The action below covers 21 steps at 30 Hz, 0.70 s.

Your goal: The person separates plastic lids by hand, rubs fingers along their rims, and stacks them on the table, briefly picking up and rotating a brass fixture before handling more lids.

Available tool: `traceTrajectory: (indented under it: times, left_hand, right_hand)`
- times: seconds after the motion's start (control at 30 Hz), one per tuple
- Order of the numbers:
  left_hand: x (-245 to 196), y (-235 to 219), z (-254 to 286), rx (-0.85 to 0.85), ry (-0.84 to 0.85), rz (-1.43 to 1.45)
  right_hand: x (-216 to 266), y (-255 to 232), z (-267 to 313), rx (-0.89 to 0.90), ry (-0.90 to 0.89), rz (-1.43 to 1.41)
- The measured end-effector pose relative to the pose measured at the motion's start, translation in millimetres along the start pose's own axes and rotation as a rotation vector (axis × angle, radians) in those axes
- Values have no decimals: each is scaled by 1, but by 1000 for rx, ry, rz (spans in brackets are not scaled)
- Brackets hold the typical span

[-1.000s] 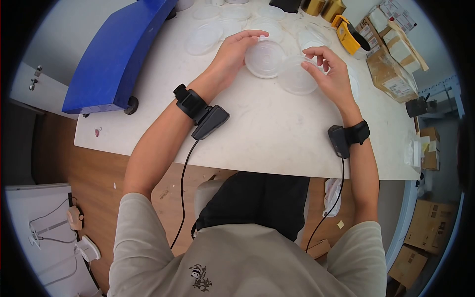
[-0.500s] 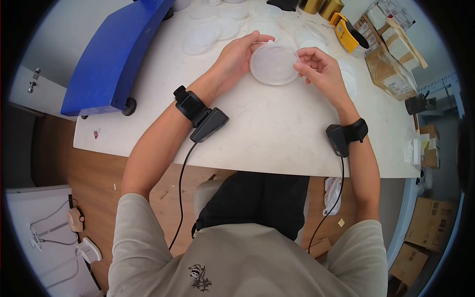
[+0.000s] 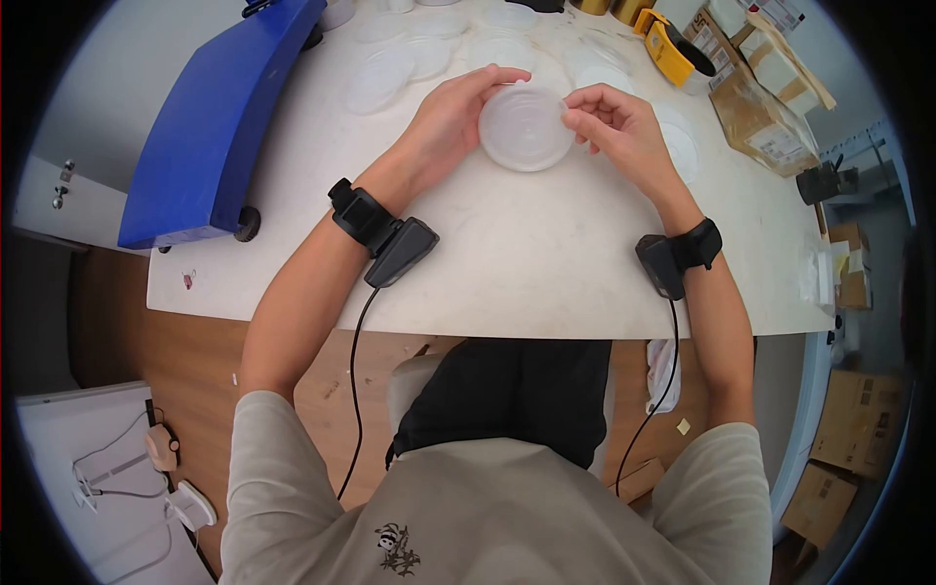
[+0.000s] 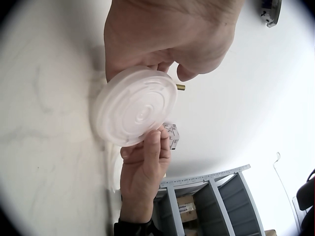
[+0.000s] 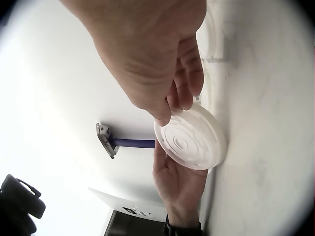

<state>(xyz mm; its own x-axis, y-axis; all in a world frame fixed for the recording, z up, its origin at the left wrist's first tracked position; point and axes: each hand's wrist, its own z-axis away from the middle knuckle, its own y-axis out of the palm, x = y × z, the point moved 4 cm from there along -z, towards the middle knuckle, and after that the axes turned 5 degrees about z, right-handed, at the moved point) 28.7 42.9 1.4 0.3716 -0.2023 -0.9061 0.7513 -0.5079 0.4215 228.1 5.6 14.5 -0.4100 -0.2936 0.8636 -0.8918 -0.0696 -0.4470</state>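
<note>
Clear round plastic lids (image 3: 526, 129), overlapping and tilted, are held between the two hands above the table; how many is unclear. My left hand (image 3: 450, 122) grips their left side, its palm beside the rim and its fingers partly hidden behind them. At the right edge, my right hand (image 3: 619, 135) pinches the rim between thumb and fingers. In the left wrist view the lids (image 4: 140, 110) look like a thick-edged disc with ringed faces. The right wrist view shows the right thumb on the near face of the lids (image 5: 184, 140).
More clear lids (image 3: 380, 80) lie spread over the back of the white table (image 3: 468, 263). A blue machine (image 3: 210, 127) stands at the left. On the right are a yellow tape dispenser (image 3: 665, 49) and a cardboard box (image 3: 756, 122).
The lid in my right hand has moved left onto the one in my left hand; the two now overlap. The head view has shifted slightly.
</note>
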Motion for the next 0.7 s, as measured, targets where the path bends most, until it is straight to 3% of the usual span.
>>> traceTrajectory:
  times: [0.7]
  left_hand:
    - [4, 3, 2, 61, -28, -74]
  right_hand:
    - [-4, 2, -1, -9, 19, -58]
